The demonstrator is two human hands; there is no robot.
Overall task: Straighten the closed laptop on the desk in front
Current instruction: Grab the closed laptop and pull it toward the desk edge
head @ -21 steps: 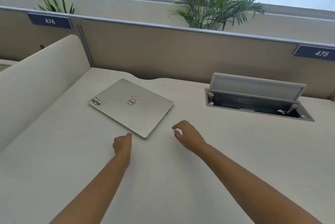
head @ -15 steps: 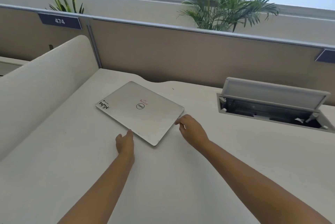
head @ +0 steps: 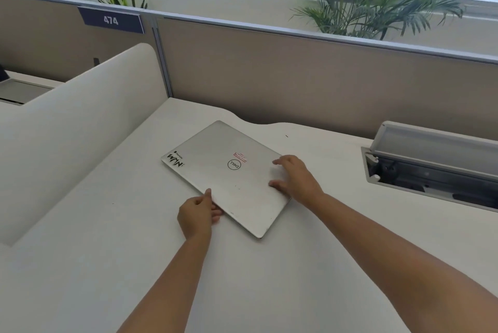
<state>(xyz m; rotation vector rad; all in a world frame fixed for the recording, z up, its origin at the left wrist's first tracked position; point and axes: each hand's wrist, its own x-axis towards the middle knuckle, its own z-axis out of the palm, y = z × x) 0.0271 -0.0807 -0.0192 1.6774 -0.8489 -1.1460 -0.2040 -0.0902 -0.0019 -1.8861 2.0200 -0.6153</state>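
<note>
The laptop [head: 229, 171] lies flat on the counter [head: 269, 278] near the partition [head: 296, 76], its long axis skewed to it. The left grip [head: 198, 214] pinches the edge farthest from the partition. The right grip [head: 296, 179] rests spread-fingered on the lid's right end, grasping nothing.

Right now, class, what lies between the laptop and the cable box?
In the head view, only bare desk, past the right hand on the laptop edge nearest the cable box.
</note>
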